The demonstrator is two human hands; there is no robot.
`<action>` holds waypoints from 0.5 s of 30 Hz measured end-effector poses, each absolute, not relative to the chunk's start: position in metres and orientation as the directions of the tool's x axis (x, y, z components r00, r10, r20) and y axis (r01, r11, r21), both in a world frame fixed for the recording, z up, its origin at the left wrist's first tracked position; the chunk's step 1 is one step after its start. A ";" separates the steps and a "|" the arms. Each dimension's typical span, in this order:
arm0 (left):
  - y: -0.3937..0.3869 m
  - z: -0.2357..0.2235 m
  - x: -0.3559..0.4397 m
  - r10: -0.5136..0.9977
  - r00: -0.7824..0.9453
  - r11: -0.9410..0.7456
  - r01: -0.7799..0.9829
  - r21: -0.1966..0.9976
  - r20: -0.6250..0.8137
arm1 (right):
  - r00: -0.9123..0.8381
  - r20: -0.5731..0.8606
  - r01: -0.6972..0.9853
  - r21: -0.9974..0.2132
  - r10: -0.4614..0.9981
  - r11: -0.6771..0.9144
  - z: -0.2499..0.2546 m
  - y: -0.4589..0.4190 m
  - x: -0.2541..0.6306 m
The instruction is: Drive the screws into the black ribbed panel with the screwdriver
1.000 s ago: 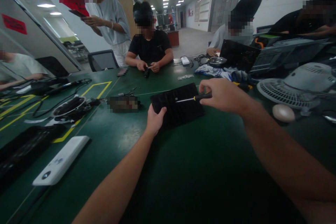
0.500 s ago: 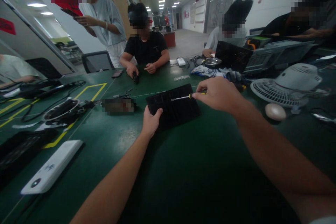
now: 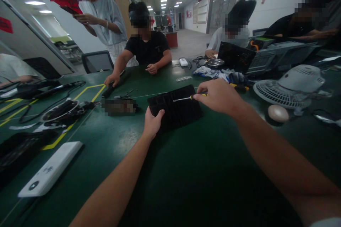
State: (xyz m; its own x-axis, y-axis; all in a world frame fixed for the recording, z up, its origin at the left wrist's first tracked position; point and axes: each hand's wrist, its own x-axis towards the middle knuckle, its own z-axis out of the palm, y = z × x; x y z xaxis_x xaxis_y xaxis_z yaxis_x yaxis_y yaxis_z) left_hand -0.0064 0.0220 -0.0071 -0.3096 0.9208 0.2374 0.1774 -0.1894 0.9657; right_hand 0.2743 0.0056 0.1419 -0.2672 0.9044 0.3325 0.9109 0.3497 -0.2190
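A flat black panel (image 3: 178, 111) lies on the green table (image 3: 186, 177) in front of me. My left hand (image 3: 152, 123) grips its near left corner, fingers closed over the edge. My right hand (image 3: 218, 95) is closed round a small screwdriver (image 3: 186, 98) with a yellow and black handle. The metal shaft points left and its tip rests on the top of the panel.
A white fan (image 3: 290, 85) and a pale round object (image 3: 278, 112) sit to the right. A white device (image 3: 49, 173), black keyboard (image 3: 16, 152) and cables (image 3: 61, 110) lie on the left. Several people sit or stand across the table; one reaches towards a black bar (image 3: 115, 83).
The person opposite stretched an arm out to the left along the table. My hands and the screwdriver have barely shifted on the panel.
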 end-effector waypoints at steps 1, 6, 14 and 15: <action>0.022 -0.008 -0.007 0.921 -0.312 -0.187 0.178 0.966 0.235 | -0.267 0.335 0.908 -0.226 0.904 0.352 0.142 0.005 0.274; 0.024 -0.010 -0.008 0.915 -0.325 -0.181 0.196 0.964 0.238 | -0.289 0.301 0.896 -0.250 0.909 0.368 0.144 -0.001 0.268; 0.022 -0.008 -0.008 0.918 -0.326 -0.172 0.187 0.967 0.226 | -0.309 0.347 0.906 -0.178 0.886 0.385 0.143 -0.004 0.267; 0.022 -0.007 -0.008 0.918 -0.325 -0.175 0.186 0.967 0.228 | -0.313 0.344 0.906 -0.171 0.885 0.387 0.143 -0.004 0.267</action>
